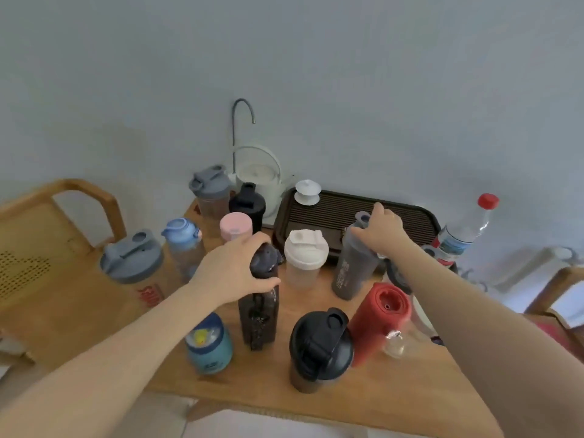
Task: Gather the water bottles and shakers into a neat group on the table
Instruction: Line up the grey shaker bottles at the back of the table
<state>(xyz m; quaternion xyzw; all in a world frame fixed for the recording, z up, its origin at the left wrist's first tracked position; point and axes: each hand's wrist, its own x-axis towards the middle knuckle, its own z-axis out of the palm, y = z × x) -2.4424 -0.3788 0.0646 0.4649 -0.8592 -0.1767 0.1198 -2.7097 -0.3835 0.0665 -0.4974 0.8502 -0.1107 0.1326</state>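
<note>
My left hand point(230, 270) grips the lid of a tall black square bottle point(259, 317) standing mid-table. Over the lid of a grey shaker point(352, 270), by the tray's front edge, my right hand point(380, 232) is closed. Between them stands a white-lidded shaker point(305, 257). Nearer me are a black-lidded shaker point(319, 349), a red bottle point(379, 317) and a short teal bottle point(208, 343). At the back left stand a pink bottle point(235, 226), a black shaker point(248, 203), a grey-lidded shaker point(210, 191), a blue bottle point(185, 241) and a large grey-lidded shaker point(132, 260).
A dark slatted tea tray point(335, 210) with a white lidded cup point(307, 191) lies at the back of the wooden table point(395, 384). A white kettle point(259, 175) stands behind it. A clear red-capped plastic bottle point(467, 229) is at the far right. Wooden chairs flank the table.
</note>
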